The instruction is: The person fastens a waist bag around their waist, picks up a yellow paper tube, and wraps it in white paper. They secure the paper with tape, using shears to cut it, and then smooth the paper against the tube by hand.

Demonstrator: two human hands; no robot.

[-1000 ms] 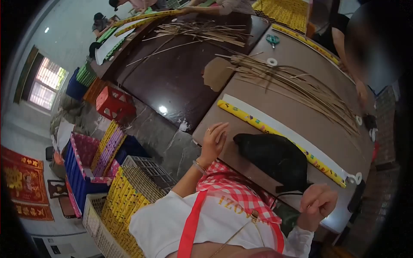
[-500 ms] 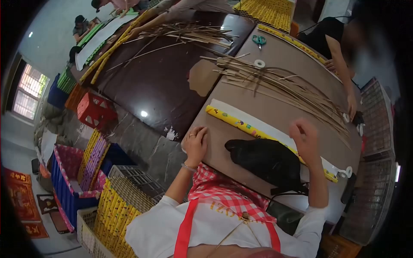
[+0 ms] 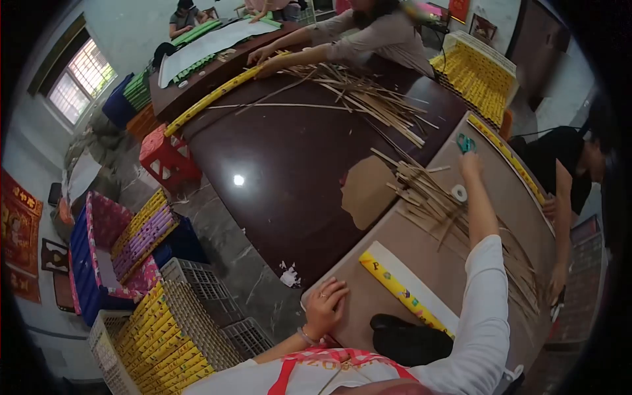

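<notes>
My left hand (image 3: pixel 325 307) rests on the near-left corner of the brown-topped table (image 3: pixel 349 289), fingers spread and holding nothing. With the arm stretched far across, my right hand (image 3: pixel 470 166) is closed at the blade end of teal-handled scissors (image 3: pixel 466 143); its fingertips are partly hidden. Between my arms lies a yellow patterned roll (image 3: pixel 401 291) with a white sheet edge along it, its right end covered by my sleeve. A black cloth item (image 3: pixel 408 341) sits in front of me. Near my right forearm are a white tape roll (image 3: pixel 459 193) and a bundle of thin brown strips (image 3: pixel 431 201).
A dark glossy table (image 3: pixel 276 178) adjoins on the left, carrying more strips (image 3: pixel 368 99) and a brown paper piece (image 3: pixel 368 193). Co-workers stand beyond and at right. Crates of yellow rolls (image 3: pixel 164 329), a pink-lined bin (image 3: pixel 99 253) and a red stool (image 3: pixel 164 158) stand left.
My right hand has gone from above the yellow roll to the scissors at the far side. My left hand stays on the table corner. The view has turned, and the person across has shifted a long yellow roll.
</notes>
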